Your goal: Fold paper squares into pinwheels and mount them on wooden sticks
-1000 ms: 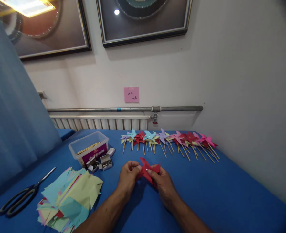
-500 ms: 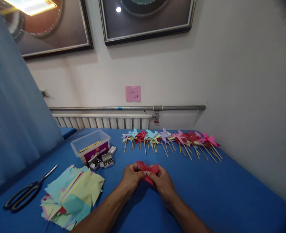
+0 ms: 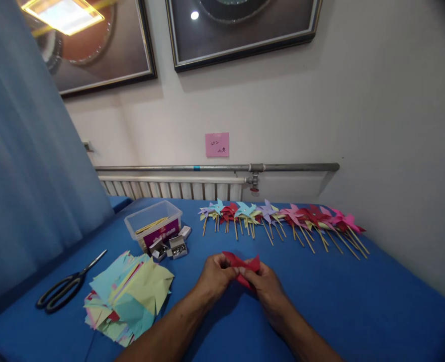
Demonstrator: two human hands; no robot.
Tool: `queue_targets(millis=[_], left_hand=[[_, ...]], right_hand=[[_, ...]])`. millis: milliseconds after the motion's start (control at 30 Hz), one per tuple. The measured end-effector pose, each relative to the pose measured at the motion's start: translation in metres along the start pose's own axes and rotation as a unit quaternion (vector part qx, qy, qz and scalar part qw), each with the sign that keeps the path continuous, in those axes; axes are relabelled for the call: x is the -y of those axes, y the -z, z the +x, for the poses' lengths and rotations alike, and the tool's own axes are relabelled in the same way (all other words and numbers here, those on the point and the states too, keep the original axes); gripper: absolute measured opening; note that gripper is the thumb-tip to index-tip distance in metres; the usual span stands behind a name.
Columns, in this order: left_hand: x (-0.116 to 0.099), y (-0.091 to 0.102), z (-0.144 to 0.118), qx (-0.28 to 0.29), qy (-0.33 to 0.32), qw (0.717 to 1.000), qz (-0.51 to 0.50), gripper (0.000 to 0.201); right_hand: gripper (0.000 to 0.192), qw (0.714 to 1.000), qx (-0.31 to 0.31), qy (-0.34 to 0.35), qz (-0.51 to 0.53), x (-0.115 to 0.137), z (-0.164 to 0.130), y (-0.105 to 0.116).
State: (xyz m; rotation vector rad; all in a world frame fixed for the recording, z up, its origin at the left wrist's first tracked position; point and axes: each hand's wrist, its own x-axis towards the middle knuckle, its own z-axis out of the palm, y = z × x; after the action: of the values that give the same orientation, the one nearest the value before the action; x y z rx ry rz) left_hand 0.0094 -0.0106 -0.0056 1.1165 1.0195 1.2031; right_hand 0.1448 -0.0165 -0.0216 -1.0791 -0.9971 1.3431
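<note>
My left hand [image 3: 216, 275] and my right hand [image 3: 266, 283] meet over the blue table [image 3: 358, 311], both pinching a red paper pinwheel [image 3: 244, 265] at its middle. The folded red points stick up between my fingers. Behind my hands lies a row of finished pinwheels [image 3: 282, 217] on wooden sticks, in blue, red, purple, yellow and pink.
A pile of coloured paper squares [image 3: 129, 296] lies at the left, with black scissors [image 3: 68, 285] beyond it. A clear plastic box [image 3: 155, 229] holds sticks; small open boxes of pins [image 3: 171, 247] sit beside it. A radiator, a pipe and the wall stand behind the table.
The red pinwheel's points have been folded lower between my fingers. The camera has turned a little to the left, so everything sits further right in view.
</note>
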Motion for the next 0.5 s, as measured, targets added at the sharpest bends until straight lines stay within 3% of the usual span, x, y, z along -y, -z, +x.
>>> queue_targets(millis=[267,500], left_hand=[[-0.0012,0.0035,0.0004,-0.005,0.01,1.0,0.005,0.03],[-0.001,0.0081,0.0072,-0.078,0.025,0.997,0.014,0.033]], right_hand=[[0.033,1.0,0.002,-0.014,-0.002,0.0024,-0.0012,0.0011],[0.035,0.997,-0.01,-0.022,0.071,0.0048,0.0028,0.0061]])
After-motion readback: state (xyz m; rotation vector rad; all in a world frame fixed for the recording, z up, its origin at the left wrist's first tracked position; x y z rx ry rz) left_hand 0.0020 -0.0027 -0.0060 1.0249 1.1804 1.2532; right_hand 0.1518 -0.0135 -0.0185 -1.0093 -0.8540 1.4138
